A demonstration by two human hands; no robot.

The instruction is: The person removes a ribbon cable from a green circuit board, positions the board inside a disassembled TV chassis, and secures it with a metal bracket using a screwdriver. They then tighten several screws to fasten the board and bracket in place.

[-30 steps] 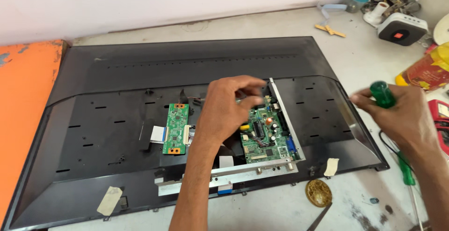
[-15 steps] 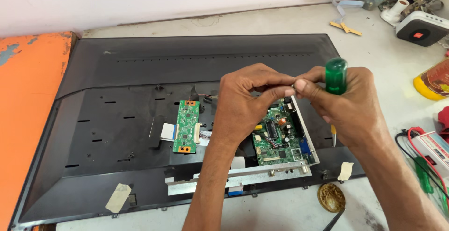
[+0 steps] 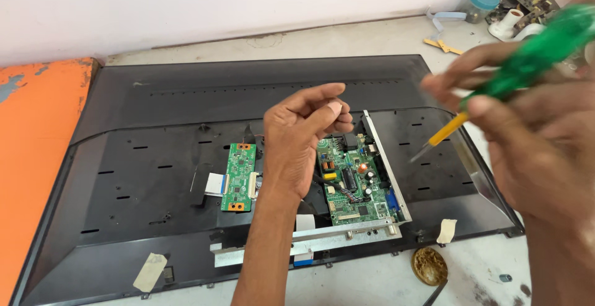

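A flat-screen television (image 3: 155,157) lies face down with its black rear panel exposed. My left hand (image 3: 304,138) hovers over the large green main circuit board (image 3: 356,188), fingers curled against the thumb; nothing shows between them. My right hand (image 3: 539,151), blurred and close to the camera at the right, grips a screwdriver (image 3: 545,45) with a green handle and yellow shaft. Its tip points down-left above the panel, just right of the main board. A smaller green board (image 3: 238,176) with a white ribbon cable sits left of my left wrist.
A silver metal bracket (image 3: 347,235) runs along the main board's near and right edges. Strips of tape (image 3: 150,270) stick to the panel's near edge. A round brass piece (image 3: 429,266) lies on the table. An orange surface (image 3: 31,157) is at left; a blue-lidded jar (image 3: 480,2) and loose parts at back right.
My hands, which met over the main board half a second ago, have separated. The right hand with the screwdriver has swung up and right; the left hand has lifted off the board.
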